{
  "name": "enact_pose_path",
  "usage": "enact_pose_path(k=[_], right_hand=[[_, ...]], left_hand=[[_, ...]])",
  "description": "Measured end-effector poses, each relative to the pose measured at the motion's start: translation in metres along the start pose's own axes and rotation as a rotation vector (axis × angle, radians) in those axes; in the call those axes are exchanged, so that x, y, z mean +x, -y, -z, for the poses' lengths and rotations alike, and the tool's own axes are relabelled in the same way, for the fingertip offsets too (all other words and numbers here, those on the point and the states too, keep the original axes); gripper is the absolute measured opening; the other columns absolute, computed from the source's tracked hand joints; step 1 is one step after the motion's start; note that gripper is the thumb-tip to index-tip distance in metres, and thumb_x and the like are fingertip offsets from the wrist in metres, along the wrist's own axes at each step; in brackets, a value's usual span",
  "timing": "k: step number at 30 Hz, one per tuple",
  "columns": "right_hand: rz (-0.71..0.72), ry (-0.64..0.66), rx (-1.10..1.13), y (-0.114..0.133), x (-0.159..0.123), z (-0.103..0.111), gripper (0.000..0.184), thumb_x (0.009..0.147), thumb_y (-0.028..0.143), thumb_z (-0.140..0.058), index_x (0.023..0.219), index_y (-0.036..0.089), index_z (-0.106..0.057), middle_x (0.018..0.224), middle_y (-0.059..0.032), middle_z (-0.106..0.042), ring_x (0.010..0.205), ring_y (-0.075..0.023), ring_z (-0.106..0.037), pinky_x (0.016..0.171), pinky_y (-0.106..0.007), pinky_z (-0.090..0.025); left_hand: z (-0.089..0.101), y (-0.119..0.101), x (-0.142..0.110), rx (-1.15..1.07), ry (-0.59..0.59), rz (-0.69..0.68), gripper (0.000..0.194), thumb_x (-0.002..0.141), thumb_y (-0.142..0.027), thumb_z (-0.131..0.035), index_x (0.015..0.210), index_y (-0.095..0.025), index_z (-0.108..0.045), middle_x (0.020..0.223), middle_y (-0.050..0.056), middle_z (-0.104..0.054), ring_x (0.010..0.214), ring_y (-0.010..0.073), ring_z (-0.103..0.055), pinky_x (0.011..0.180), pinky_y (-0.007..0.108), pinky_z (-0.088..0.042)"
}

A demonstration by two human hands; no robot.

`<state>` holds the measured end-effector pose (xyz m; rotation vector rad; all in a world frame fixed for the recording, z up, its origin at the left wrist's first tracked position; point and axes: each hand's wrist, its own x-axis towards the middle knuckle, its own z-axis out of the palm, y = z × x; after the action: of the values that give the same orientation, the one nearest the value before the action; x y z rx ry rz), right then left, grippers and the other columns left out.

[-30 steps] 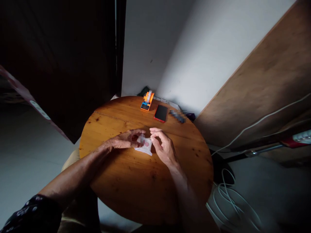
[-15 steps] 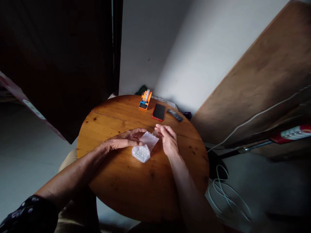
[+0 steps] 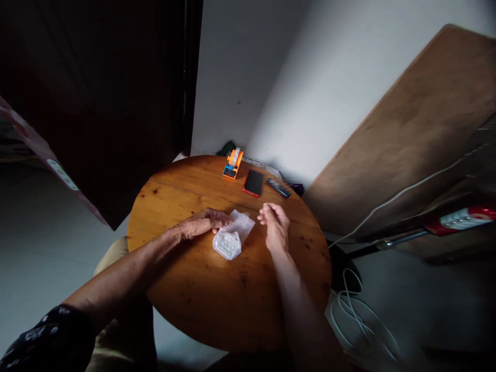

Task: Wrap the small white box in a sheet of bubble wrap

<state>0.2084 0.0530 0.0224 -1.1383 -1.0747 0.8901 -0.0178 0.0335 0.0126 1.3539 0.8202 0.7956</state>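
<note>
A small clear plastic bag (image 3: 232,236) lies unfolded on the round wooden table (image 3: 217,294), its lower end bulging with small pale pieces. My left hand (image 3: 203,223) rests flat on the table with its fingertips pressing the bag's upper left edge. My right hand (image 3: 275,223) hovers just right of the bag, apart from it, fingers curled and pinched together; whether anything is between them I cannot make out.
At the table's far edge stand an orange tape dispenser (image 3: 233,163), a dark phone with a red rim (image 3: 253,183) and a small dark stick-shaped item (image 3: 279,187). A wooden board (image 3: 403,134) leans at the right. White cables (image 3: 360,315) lie on the floor.
The folded bag was opened out flat on the table. My right hand let go of its right edge and drew away to the right. My left hand stays on the bag.
</note>
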Motion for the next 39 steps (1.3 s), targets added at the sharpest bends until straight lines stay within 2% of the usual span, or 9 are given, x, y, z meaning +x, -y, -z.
enact_pose_path(k=[6, 10, 16, 21, 24, 29, 32, 34, 39], right_hand=[[-0.022, 0.567, -0.088, 0.023, -0.017, 0.007, 0.037, 0.086, 0.051, -0.065, 0.067, 0.019, -0.058, 0.054, 0.0031, -0.055, 0.047, -0.0095, -0.05, 0.046, -0.022, -0.038], [-0.064, 0.691, -0.286, 0.022, -0.02, 0.004, 0.039, 0.085, 0.057, -0.062, 0.075, 0.019, -0.061, 0.067, -0.0012, -0.065, 0.055, -0.0126, -0.061, 0.047, -0.022, -0.04], [0.061, 0.621, -0.509, 0.017, -0.026, -0.007, 0.039, 0.083, 0.058, -0.059, 0.07, 0.021, -0.053, 0.062, 0.0021, -0.056, 0.056, -0.0123, -0.052, 0.05, -0.024, -0.038], [0.13, 0.493, -0.693, 0.005, -0.028, -0.012, 0.026, 0.079, 0.044, -0.059, 0.068, 0.021, -0.058, 0.058, 0.0016, -0.055, 0.056, -0.0136, -0.05, 0.054, -0.026, -0.036], [0.088, 0.378, -0.674, 0.003, -0.021, -0.006, 0.022, 0.078, 0.039, -0.053, 0.071, 0.02, -0.063, 0.058, 0.0004, -0.057, 0.056, -0.015, -0.052, 0.053, -0.026, -0.037], [-0.049, 0.269, -0.525, -0.003, -0.005, 0.007, 0.028, 0.075, 0.047, -0.053, 0.075, 0.021, -0.062, 0.059, 0.0, -0.059, 0.054, -0.0167, -0.056, 0.048, -0.026, -0.043], [-0.005, 0.246, -0.592, -0.011, -0.002, 0.009, 0.025, 0.074, 0.045, -0.053, 0.073, 0.022, -0.062, 0.062, -0.0009, -0.061, 0.058, -0.0173, -0.057, 0.051, -0.026, -0.043], [0.036, 0.251, -0.625, -0.016, -0.001, 0.008, 0.024, 0.074, 0.045, -0.053, 0.072, 0.022, -0.062, 0.064, -0.0015, -0.063, 0.061, -0.0177, -0.058, 0.053, -0.026, -0.043], [0.102, 0.298, -0.633, -0.018, -0.003, 0.004, 0.027, 0.077, 0.047, -0.051, 0.072, 0.022, -0.061, 0.066, -0.002, -0.064, 0.063, -0.0183, -0.058, 0.056, -0.027, -0.041]], left_hand=[[0.0, 0.003, 0.004, -0.26, -0.137, 0.027, 0.026, 0.066, -0.022, -0.073, 0.089, -0.011, -0.076, 0.081, 0.008, -0.071, 0.065, 0.0147, -0.052, 0.064, 0.029, -0.041], [0.002, 0.003, 0.007, -0.407, -0.175, -0.008, 0.034, 0.064, -0.023, -0.076, 0.094, -0.009, -0.075, 0.083, 0.008, -0.07, 0.069, 0.0153, -0.056, 0.066, 0.029, -0.043], [0.001, 0.004, 0.007, -0.461, -0.102, -0.031, 0.038, 0.065, -0.022, -0.078, 0.1, -0.01, -0.074, 0.083, 0.007, -0.069, 0.068, 0.0131, -0.057, 0.07, 0.029, -0.044], [-0.002, 0.002, 0.006, -0.456, -0.08, -0.054, 0.038, 0.063, -0.024, -0.08, 0.099, -0.012, -0.075, 0.082, 0.006, -0.07, 0.067, 0.0135, -0.058, 0.07, 0.029, -0.045], [0.001, 0.001, 0.008, -0.44, -0.191, -0.08, 0.036, 0.062, -0.026, -0.078, 0.095, -0.012, -0.075, 0.082, 0.006, -0.07, 0.065, 0.0128, -0.056, 0.065, 0.027, -0.044], [0.013, 0.002, 0.013, -0.186, -0.555, -0.065, 0.032, 0.063, -0.029, -0.071, 0.09, -0.013, -0.073, 0.085, 0.008, -0.071, 0.073, 0.0174, -0.06, 0.065, 0.028, -0.045], [0.017, 0.001, 0.012, -0.076, -0.683, -0.093, 0.03, 0.064, -0.03, -0.072, 0.088, -0.014, -0.071, 0.084, 0.006, -0.069, 0.081, 0.0187, -0.06, 0.07, 0.027, -0.045], [0.014, -0.001, 0.008, 0.028, -0.665, -0.135, 0.032, 0.066, -0.036, -0.073, 0.089, -0.014, -0.069, 0.082, 0.005, -0.068, 0.08, 0.0179, -0.06, 0.07, 0.026, -0.044], [0.001, -0.002, -0.002, 0.44, -0.379, -0.103, 0.049, 0.068, -0.045, -0.075, 0.107, -0.015, -0.068, 0.065, -0.002, -0.057, 0.061, 0.0141, -0.051, 0.053, 0.023, -0.034]])
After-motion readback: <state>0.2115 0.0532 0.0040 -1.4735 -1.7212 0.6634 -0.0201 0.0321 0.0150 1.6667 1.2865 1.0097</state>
